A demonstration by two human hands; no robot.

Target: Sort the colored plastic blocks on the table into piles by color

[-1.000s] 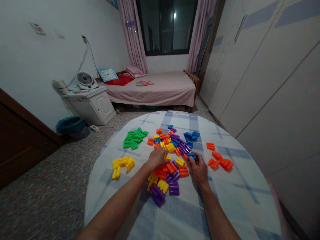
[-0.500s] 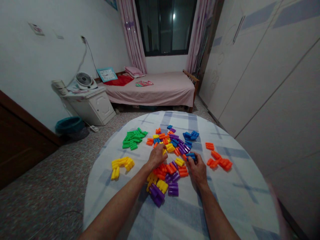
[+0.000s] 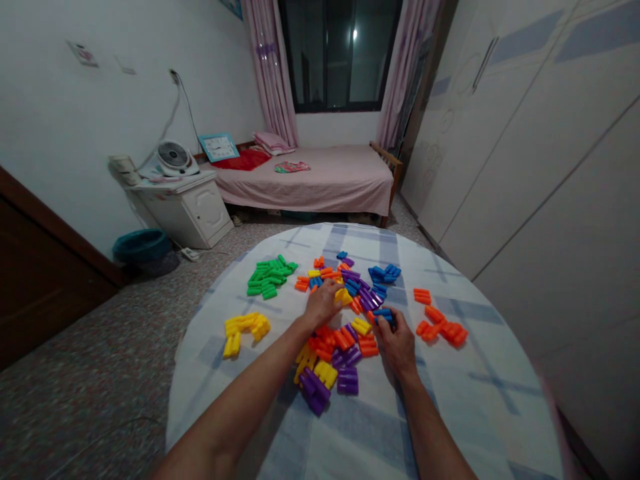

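Note:
A mixed heap of coloured plastic blocks [image 3: 345, 333] lies in the middle of a round table with a checked cloth [image 3: 450, 413]. My left hand [image 3: 323, 303] reaches into the far part of the heap, its fingers curled over yellow blocks [image 3: 344, 296]. My right hand [image 3: 397, 340] rests on the heap's right side, with its fingers closed on a blue block [image 3: 384, 313]. Sorted groups lie around: green blocks [image 3: 269, 275] at the far left, yellow blocks [image 3: 243, 328] at the left, blue blocks [image 3: 384, 273] beyond the heap, orange blocks [image 3: 443, 327] at the right.
Beyond the table stands a bed with a pink cover [image 3: 320, 177], a white bedside cabinet [image 3: 183, 207] with a small fan [image 3: 173, 157], and a teal basin [image 3: 140, 243] on the floor. White wardrobe doors [image 3: 525, 147] line the right side.
My left hand has moved forward from the near middle of the heap to the yellow blocks farther in. My right hand has stayed put with the blue block.

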